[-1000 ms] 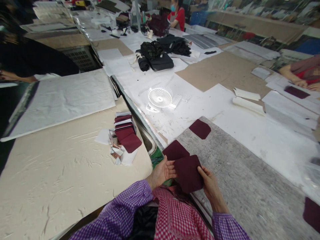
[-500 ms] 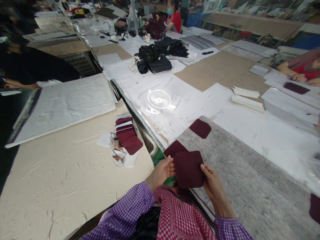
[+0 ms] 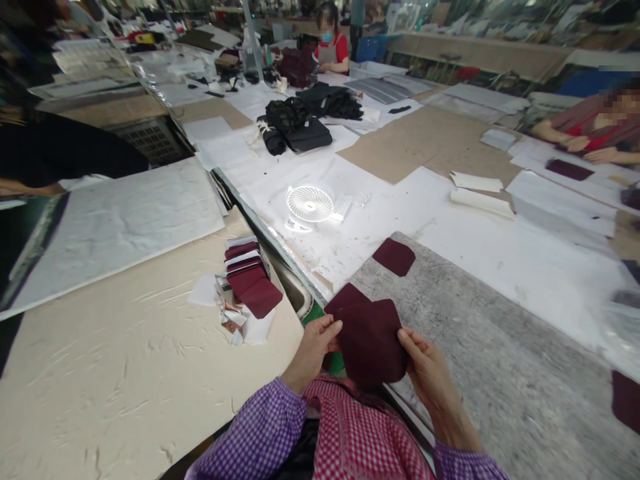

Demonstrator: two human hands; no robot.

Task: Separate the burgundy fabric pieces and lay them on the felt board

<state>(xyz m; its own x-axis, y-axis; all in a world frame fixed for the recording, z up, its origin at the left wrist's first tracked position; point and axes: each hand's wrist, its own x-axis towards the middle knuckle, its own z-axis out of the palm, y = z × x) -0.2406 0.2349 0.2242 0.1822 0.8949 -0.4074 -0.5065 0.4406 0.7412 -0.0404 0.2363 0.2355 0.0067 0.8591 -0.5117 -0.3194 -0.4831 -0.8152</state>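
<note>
Between my hands is a maroon fabric piece (image 3: 373, 343) with cut corners, held up over the table's near edge. My left hand (image 3: 317, 343) pinches its left edge between thumb and fingers. At its right edge, my right hand (image 3: 425, 360) grips with the thumb in front and the fingers behind. Partly hidden behind it lies a second maroon piece (image 3: 347, 297). Another maroon patch (image 3: 394, 257) rests farther back on the grey mottled board (image 3: 475, 320), and one more (image 3: 626, 400) sits at the far right. To the left is a fanned stack of maroon and white pieces (image 3: 247, 270).
A white fan (image 3: 310, 204) lies on the white tabletop, with black folded garments (image 3: 295, 123) behind it. Cream-coloured sheeting (image 3: 125, 347) covers the left table. A gap with a green item separates the tables. Co-workers sit at the right (image 3: 595, 137), the back and the left.
My left hand's thumb and fingers have closed on the left edge of the maroon piece, where they were more open before. The view has turned slightly right.
</note>
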